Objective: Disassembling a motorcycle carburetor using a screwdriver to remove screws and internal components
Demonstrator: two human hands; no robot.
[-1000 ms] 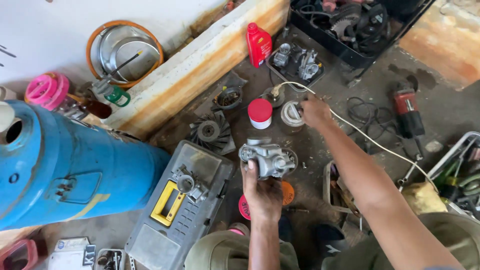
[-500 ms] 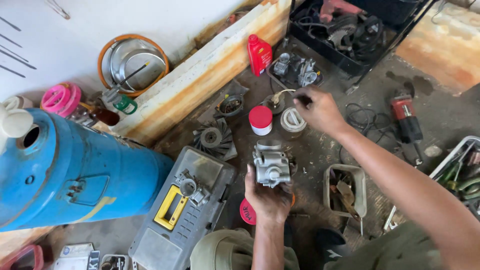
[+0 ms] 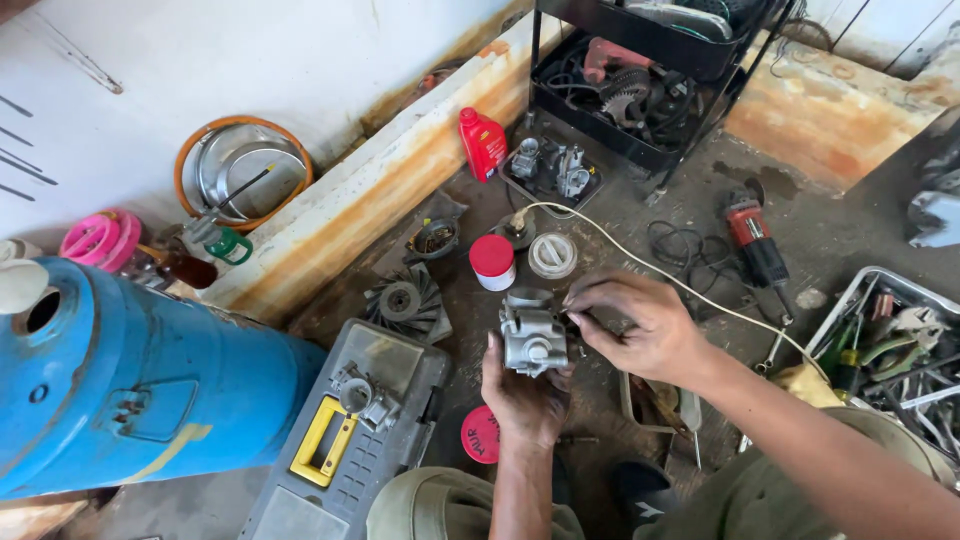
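Left hand (image 3: 522,392) clamps the grey metal carburetor (image 3: 533,338) upright above the floor (image 3: 690,215); right hand (image 3: 640,325) sits just right of it, fingertips pinched together at its side

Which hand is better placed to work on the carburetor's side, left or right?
Right, probably. The right hand has its fingertips pinched at the side of the carburetor, seemingly free to work. The left hand cups the carburetor from below, so it is occupied supporting it.
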